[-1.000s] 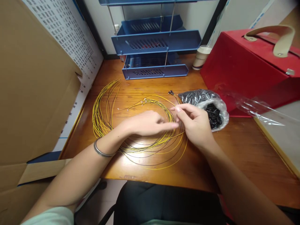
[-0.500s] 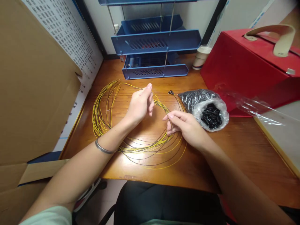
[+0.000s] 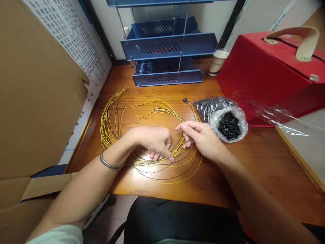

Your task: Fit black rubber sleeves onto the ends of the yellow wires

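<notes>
A loose coil of thin yellow and black wires lies on the wooden table, with several bare-looking ends near its upper middle. My left hand is over the lower middle of the coil, palm down, its fingers curled and its thumb stretched apart from them. I see nothing held in it. At the coil's right side, my right hand has its fingers bent around the wires; the exact grip is partly hidden. Beyond it, a pair of black-tipped wire ends lies by a plastic bag of small black pieces.
Blue tiered trays stand at the back, with a paper cup beside them. A red box with a beige handle takes up the right. Cardboard rises at the left, and the table's front edge is near my lap.
My left hand has come down towards me and turned over, thumb now pointing right. A yellow wire it held has been let go and lies across the upper coil. My right hand has barely moved.
</notes>
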Available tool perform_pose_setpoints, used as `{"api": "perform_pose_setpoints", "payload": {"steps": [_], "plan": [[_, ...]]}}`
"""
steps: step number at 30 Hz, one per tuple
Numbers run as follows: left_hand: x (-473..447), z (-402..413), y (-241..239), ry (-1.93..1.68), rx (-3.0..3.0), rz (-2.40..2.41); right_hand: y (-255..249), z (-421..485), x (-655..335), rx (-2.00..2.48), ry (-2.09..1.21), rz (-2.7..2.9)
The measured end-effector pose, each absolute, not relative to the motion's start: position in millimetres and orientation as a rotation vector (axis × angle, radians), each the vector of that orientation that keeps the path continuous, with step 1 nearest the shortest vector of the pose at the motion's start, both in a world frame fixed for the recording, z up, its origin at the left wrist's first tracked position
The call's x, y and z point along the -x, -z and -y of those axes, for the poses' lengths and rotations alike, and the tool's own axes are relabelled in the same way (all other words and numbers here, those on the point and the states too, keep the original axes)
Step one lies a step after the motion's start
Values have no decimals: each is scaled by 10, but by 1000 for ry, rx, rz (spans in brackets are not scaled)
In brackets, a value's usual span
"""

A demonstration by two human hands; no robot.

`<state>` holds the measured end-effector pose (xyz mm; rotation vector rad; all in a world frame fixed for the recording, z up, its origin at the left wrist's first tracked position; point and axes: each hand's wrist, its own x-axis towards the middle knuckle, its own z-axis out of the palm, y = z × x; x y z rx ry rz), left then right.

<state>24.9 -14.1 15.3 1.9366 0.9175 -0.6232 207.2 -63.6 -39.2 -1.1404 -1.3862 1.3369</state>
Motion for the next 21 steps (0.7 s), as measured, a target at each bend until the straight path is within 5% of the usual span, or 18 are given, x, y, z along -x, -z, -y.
{"api": "perform_pose_setpoints", "payload": {"steps": [14,21], "plan": [[-226,141,-123,541,-1998,-890,333,638,-2138,1169,-867,1358],[-323,161,-93,-315,-1878,-941,288,671,-2123,1110,-976,1530]]}}
